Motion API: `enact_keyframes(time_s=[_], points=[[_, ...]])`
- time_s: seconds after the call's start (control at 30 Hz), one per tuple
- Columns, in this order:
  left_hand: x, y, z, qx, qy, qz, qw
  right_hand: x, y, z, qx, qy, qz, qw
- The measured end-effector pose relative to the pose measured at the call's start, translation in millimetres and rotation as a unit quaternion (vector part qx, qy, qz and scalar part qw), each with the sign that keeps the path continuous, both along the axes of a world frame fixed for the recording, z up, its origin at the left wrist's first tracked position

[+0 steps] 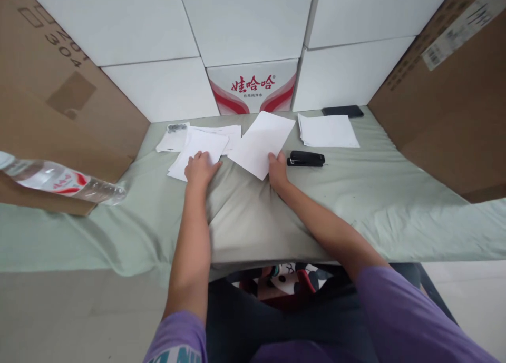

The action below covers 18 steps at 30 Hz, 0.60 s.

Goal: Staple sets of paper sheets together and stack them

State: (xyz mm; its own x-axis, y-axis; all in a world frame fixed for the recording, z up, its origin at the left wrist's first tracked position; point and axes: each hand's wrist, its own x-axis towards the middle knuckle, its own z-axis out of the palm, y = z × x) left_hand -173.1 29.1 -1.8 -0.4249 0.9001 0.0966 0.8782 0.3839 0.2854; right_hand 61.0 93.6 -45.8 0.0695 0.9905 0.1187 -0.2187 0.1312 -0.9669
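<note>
My right hand (pixel 278 171) pinches the lower right edge of a white sheet of paper (pixel 261 143), which is tilted above the cloth. On a small pile of white paper (pixel 207 143) rests my left hand (pixel 201 169), fingers spread over its near part. More printed paper (pixel 234 134) sticks out behind that pile. Just right of my right hand lies a black stapler (pixel 305 158). A neat stack of white paper (pixel 329 131) sits behind the stapler.
Green cloth (pixel 245 221) covers the table. A clear plastic bag (pixel 174 139) lies back left, a dark phone (pixel 342 111) back right. Cardboard boxes (pixel 59 105) flank both sides; white boxes (pixel 253 26) wall the back. A water bottle (pixel 65 179) lies at left.
</note>
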Motion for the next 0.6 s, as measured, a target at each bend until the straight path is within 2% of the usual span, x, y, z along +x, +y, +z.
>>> enact_keyframes(time_s=[0.23,0.4,0.5,0.6], points=[[-2,-1,5.2,0.039,-0.006,-0.012,0.999,1,-1,1.3,-0.004,-0.005,-0.002,1.000],[0,-2,11.7,0.085,0.052,-0.005,0.995,2,-2,2.2,0.007,-0.023,0.002,1.000],[12,-5,23.0,0.168,0.061,0.010,0.984,1,-5,5.1,0.017,-0.026,0.014,0.999],[38,-11,32.7,0.213,0.031,-0.035,0.976,0,-9,9.6,0.036,-0.026,0.049,0.998]])
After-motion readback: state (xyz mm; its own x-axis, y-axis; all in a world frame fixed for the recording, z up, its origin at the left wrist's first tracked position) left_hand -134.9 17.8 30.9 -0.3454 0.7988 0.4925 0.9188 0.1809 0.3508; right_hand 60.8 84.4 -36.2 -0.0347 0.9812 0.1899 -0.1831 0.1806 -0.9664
